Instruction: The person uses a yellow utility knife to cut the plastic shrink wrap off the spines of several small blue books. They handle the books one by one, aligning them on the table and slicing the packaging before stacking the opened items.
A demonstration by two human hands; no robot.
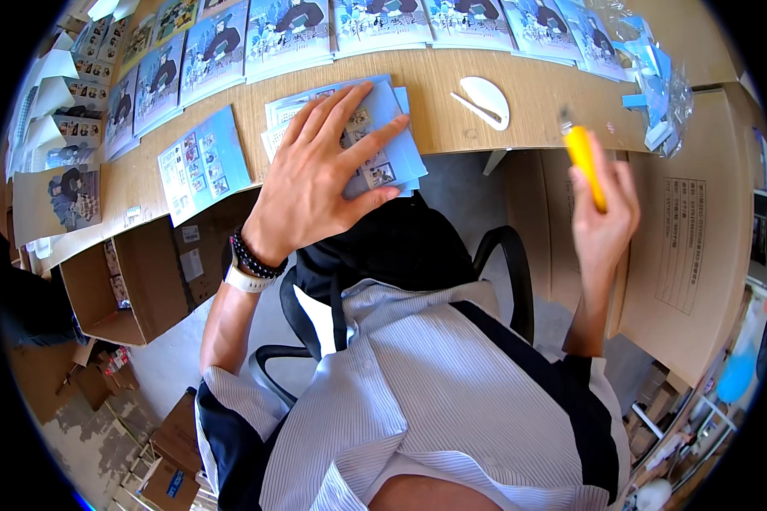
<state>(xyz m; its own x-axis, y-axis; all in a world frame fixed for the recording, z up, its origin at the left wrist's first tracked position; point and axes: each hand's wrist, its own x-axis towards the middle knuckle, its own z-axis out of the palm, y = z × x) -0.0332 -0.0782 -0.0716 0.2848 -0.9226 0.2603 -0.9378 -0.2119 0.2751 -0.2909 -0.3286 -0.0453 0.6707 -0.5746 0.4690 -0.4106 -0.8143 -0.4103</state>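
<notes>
My left hand [326,163] lies flat with fingers spread over a small stack of blue printed packets [383,115] at the table's front edge. Small framed pictures show on the top packet between my fingers. In my right hand [607,204] is a yellow-handled tool [585,163], raised to the right of the stack. Its tip is blurred, so I cannot tell exactly what kind it is. A white half-round plastic letter opener [489,105] rests on the wood between my hands. Left of the stack, a single blue packet [204,163] hangs slightly over the edge.
Rows of illustrated packets [287,35] line the back of the wooden table [434,67]. Crumpled clear wrap with blue scraps [661,96] sits at the right. Large cardboard boxes [684,211] stand at the right, and an open carton [160,281] is below the table at left.
</notes>
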